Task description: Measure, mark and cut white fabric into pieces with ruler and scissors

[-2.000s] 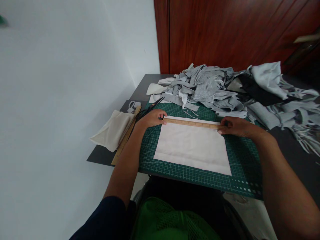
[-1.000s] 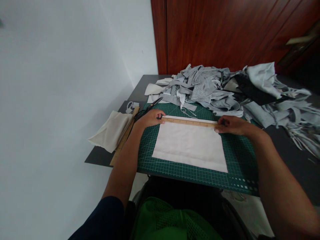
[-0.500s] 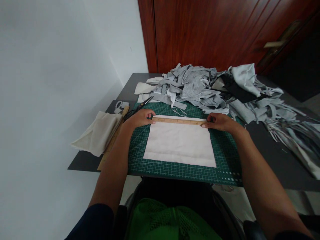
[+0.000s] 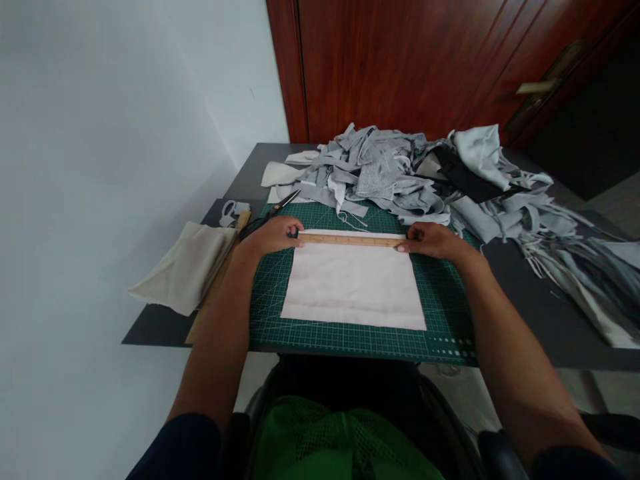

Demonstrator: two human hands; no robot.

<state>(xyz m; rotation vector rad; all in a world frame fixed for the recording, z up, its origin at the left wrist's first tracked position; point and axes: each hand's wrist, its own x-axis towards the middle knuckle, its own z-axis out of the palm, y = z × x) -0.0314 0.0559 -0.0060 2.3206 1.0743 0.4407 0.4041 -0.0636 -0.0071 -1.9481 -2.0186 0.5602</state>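
Note:
A wooden ruler (image 4: pixel 350 240) lies across the far edge of a white piece of cloth (image 4: pixel 353 287). At the ruler's left end my left hand (image 4: pixel 278 235) is closed, its thumb and fingers pinching that end. My right hand (image 4: pixel 430 240) pinches the other end the same way, thumb on the near side. The cloth rests flat on a green cutting mat (image 4: pixel 320 339), and a narrow strip of it shows beyond the ruler. Black scissors (image 4: pixel 276 209) lie just past my left hand, their handles partly hidden behind it.
Grey fabric scraps (image 4: pixel 385 167) are heaped along the table's back and right side. A longer wooden ruler (image 4: pixel 213 293) and folded cream cloth (image 4: pixel 187 267) lie left, near a small white looped item (image 4: pixel 233 212). A wall (image 4: pixel 125 133) borders the left; a wooden door (image 4: pixel 390 67) stands behind.
The whole view has shifted slightly, so everything appears a little further left. Both hands keep their hold on the ruler, and the cloth stays in place on the mat.

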